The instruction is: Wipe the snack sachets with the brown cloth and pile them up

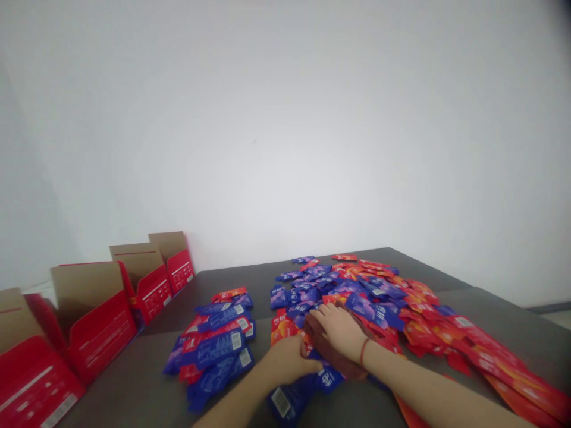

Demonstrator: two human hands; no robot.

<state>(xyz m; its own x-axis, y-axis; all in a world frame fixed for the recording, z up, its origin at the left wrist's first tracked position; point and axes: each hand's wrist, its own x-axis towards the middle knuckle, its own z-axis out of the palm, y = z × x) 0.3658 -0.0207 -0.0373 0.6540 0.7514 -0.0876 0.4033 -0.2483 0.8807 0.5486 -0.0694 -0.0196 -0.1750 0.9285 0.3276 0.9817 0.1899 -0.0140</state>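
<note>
My left hand point(289, 360) is at the near edge of a loose heap of red and blue packets point(307, 291). Its fingers curl at an orange-red packet, and the thumb lies over a blue packet point(329, 378). Just right of it, my right hand point(338, 329) bends over a dark brown, cloth-like piece point(341, 358), its fingers closed around the upper end. What lies beneath that palm is hidden. A second stack of blue and red packets point(218, 342) is left of my left hand. Near my left wrist is another blue packet point(289, 401) with a white barcode label.
Open red cartons with raised brown flaps point(102, 321) line the left edge of the dark table point(156, 351). Long red packets point(504, 356) stretch toward the right front. A white wall point(285, 131) rises behind the table.
</note>
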